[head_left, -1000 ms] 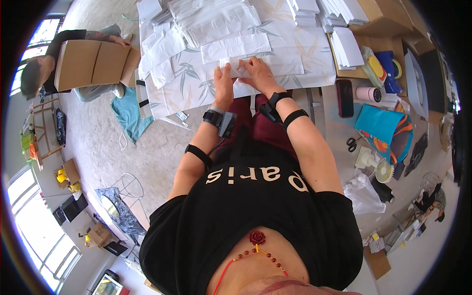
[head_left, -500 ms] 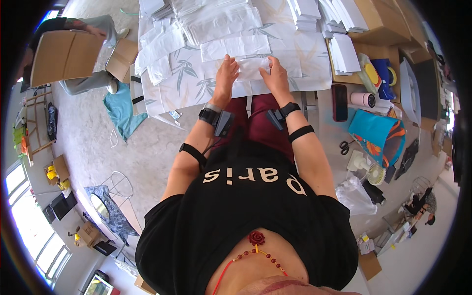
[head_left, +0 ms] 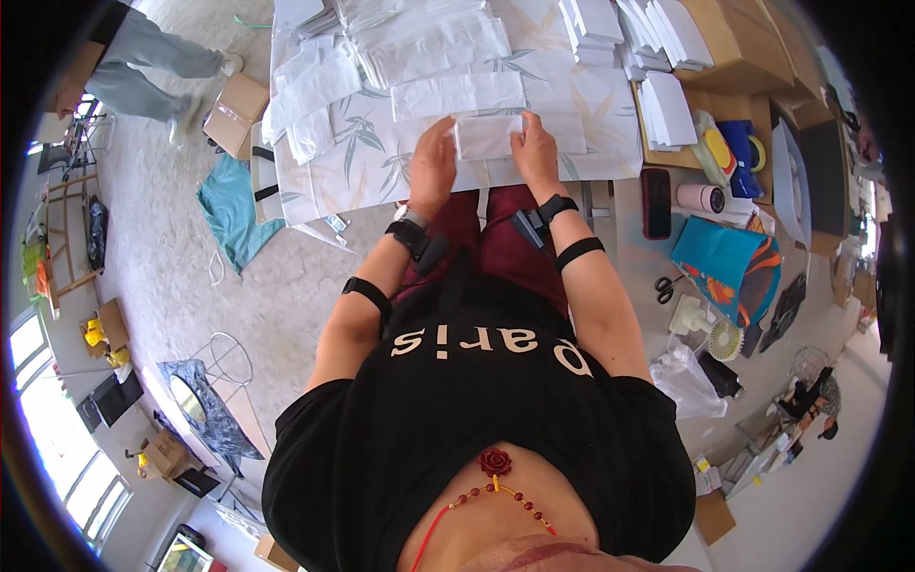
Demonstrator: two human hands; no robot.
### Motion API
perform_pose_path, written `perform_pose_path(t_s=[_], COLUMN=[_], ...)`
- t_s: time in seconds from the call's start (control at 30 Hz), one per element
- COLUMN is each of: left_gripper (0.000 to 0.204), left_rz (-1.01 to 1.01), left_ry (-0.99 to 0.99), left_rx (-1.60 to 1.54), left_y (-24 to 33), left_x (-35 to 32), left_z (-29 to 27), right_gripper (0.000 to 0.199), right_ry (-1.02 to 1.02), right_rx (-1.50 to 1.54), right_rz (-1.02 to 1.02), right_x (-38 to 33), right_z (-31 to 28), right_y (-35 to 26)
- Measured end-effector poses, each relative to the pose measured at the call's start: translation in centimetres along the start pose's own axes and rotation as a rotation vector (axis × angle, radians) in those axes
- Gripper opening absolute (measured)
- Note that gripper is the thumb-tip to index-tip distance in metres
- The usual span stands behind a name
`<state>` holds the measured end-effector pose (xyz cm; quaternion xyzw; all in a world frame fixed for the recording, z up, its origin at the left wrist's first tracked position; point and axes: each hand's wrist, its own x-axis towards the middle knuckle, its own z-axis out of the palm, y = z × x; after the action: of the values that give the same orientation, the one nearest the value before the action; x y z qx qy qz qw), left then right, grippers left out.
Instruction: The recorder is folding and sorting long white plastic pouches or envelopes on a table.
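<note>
A small folded clear plastic bag [head_left: 486,139] lies at the table's near edge, between my two hands. My left hand [head_left: 434,164] is at its left end, fingers stretched forward and slightly smeared by motion. Around the bag's right end is my right hand [head_left: 536,153], with thumb and forefinger apart and touching its edge. Just beyond lies a longer folded plastic strip [head_left: 457,95]. Further back is a large pile of flat clear plastic bags [head_left: 429,43], with more bags [head_left: 310,91] on the left.
Stacks of white folded card [head_left: 667,110] stand at the table's right, beside a cardboard box [head_left: 739,43]. A phone [head_left: 656,203], pink tumbler [head_left: 701,197], scissors [head_left: 667,288] and teal patterned bag [head_left: 724,267] lie to the right. Someone in grey trousers [head_left: 143,76] stands at the far left.
My left hand has drawn back and left from the small bag, which now lies flatter and squarer. The person at the left has moved, and the large cardboard piece there has mostly left view.
</note>
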<state>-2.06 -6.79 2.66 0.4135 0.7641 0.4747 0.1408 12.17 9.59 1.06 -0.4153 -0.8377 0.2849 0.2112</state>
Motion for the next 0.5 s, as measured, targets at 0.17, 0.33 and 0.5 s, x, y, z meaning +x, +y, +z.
perform_pose_path(t_s=[0.17, 0.33, 0.5], left_gripper=[0.068, 0.084, 0.085], left_rz=[0.277, 0.267, 0.276], left_ry=[-0.229, -0.339, -0.335], left_rx=[0.461, 0.582, 0.599], left_y=[1.4, 0.4, 0.2], left_x=[-0.6, -1.1, -1.2], left_z=[1.5, 2.1, 2.5], right_gripper=[0.045, 0.043, 0.033], right_ry=[0.001, 0.007, 0.142], right_rx=[0.011, 0.054, 0.042], right_rz=[-0.010, -0.003, -0.004], right_x=[0.1, 0.3, 0.5], right_z=[0.2, 0.0, -1.3], right_y=[0.3, 0.8, 1.4])
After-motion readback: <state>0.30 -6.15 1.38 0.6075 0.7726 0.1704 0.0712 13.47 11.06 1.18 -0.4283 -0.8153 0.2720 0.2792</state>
